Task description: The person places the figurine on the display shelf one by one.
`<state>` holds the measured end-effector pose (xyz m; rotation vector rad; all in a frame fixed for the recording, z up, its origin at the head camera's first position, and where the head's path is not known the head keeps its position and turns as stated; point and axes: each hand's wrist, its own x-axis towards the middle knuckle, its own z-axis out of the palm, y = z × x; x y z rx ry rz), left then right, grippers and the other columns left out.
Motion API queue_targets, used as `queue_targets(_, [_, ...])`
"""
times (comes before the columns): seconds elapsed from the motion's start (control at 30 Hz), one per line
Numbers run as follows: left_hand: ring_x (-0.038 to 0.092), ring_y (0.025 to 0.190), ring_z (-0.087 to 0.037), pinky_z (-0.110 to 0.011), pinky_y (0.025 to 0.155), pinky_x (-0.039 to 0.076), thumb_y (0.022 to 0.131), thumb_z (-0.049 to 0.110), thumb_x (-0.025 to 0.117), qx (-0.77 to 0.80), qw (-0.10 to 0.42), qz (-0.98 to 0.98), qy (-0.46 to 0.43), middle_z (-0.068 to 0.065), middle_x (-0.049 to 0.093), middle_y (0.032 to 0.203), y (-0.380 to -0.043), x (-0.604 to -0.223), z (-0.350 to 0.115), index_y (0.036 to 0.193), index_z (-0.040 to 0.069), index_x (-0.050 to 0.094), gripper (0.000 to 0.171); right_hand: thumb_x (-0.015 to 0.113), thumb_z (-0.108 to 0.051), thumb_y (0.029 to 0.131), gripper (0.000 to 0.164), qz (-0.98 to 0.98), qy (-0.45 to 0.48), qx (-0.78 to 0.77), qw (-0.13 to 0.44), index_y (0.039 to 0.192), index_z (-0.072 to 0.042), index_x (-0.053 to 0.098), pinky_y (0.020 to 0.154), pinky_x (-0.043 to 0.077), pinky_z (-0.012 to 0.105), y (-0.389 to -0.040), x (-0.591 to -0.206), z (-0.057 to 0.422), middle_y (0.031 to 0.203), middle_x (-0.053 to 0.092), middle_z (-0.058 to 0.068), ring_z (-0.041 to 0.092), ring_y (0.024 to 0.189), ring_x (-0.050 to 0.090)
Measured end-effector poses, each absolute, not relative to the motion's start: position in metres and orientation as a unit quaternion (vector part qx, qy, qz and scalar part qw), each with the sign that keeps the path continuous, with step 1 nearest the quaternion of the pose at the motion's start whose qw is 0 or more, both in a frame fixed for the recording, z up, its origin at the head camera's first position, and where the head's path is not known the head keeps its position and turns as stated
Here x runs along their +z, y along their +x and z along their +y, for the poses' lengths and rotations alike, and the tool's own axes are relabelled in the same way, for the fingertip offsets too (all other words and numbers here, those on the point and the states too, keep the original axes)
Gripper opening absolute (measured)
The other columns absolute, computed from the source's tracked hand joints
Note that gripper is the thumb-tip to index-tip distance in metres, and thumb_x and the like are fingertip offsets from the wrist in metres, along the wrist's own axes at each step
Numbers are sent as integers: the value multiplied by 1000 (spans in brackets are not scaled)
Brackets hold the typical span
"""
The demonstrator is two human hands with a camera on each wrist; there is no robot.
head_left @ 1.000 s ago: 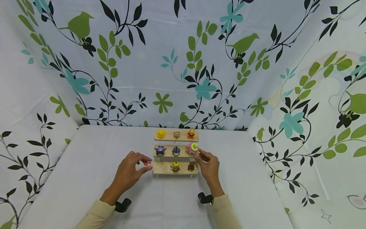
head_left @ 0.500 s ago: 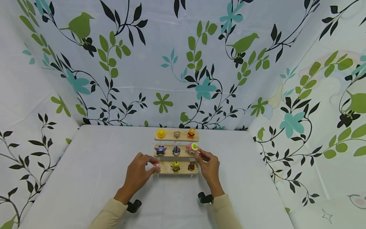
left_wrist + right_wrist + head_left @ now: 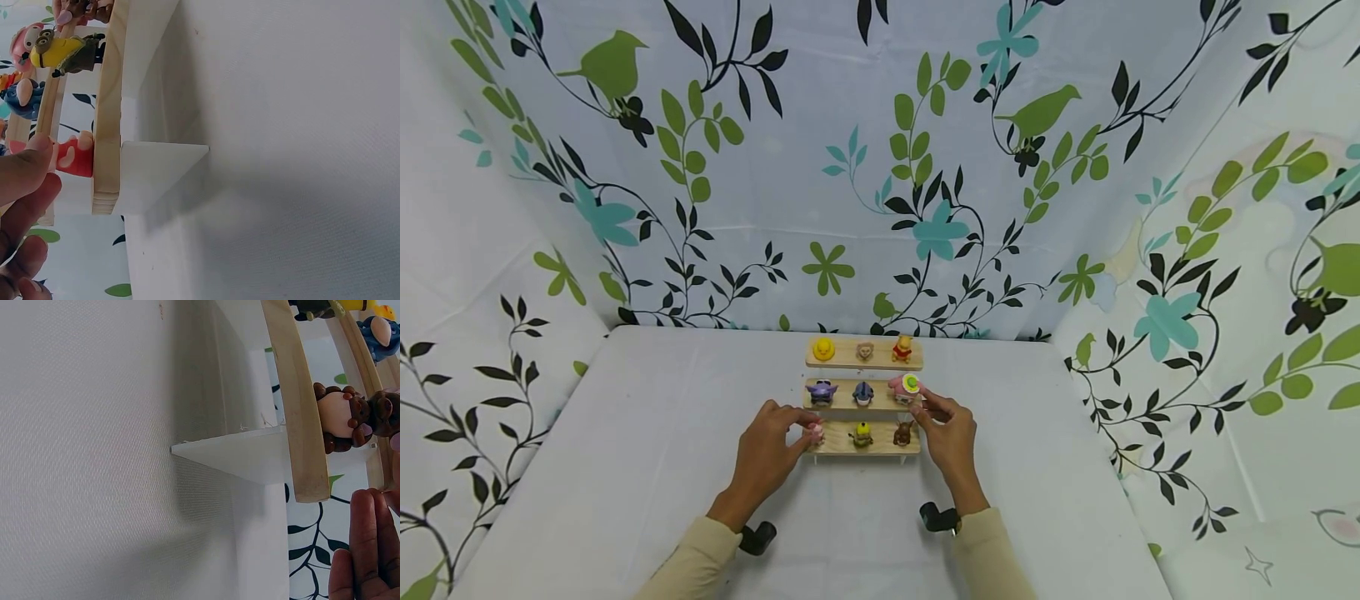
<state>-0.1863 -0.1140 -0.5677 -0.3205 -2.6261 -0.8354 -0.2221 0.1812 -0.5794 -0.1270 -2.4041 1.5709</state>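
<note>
My left hand [image 3: 763,448] pinches a small pink-and-red toy figurine [image 3: 76,156] between thumb and fingers. It stands at the left end of the lowest tier of a wooden three-tier display stand [image 3: 838,442], its base at the wood in the left wrist view. My thumb hides its upper part. At the other side, my right hand [image 3: 951,433] grips the right end of the middle tier, thumb at the front edge. Just beside those fingers sits a pink figurine [image 3: 905,387] with a green-and-yellow round top. A brown figurine [image 3: 344,419] is below, on the lowest tier.
A yellow minion figurine [image 3: 59,53] stands mid-row on the lowest tier. Purple [image 3: 822,392] and blue [image 3: 862,393] figurines share the middle tier; several more line the top. White triangular supports [image 3: 156,165] hold the stand on the white table [image 3: 1037,483]. Patterned cloth hangs behind.
My left hand has moved right, bringing the pink-and-red figurine from beside the stand onto the lowest tier's left end. My right hand has stayed in place.
</note>
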Motion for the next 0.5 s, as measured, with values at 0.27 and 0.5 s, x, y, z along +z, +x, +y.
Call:
queue_targets(0.27, [58, 82, -20, -26, 64, 45, 84, 17, 91, -324, 181, -921, -116, 4, 80, 96, -186, -569, -113, 111, 20, 83, 28, 86, -20, 90, 39, -827, -44, 543, 138, 128, -23, 79, 93, 59, 40, -221, -578, 181, 106, 80, 5, 21, 96, 75])
queue_targets(0.5, [58, 83, -21, -27, 65, 42, 84, 18, 92, -336, 170, -922, -94, 3, 80, 99, -183, -569, -117, 117, 19, 81, 35, 85, -18, 90, 38, -826, -40, 544, 141, 128, -20, 79, 95, 59, 46, -220, -578, 179, 106, 80, 5, 20, 95, 74])
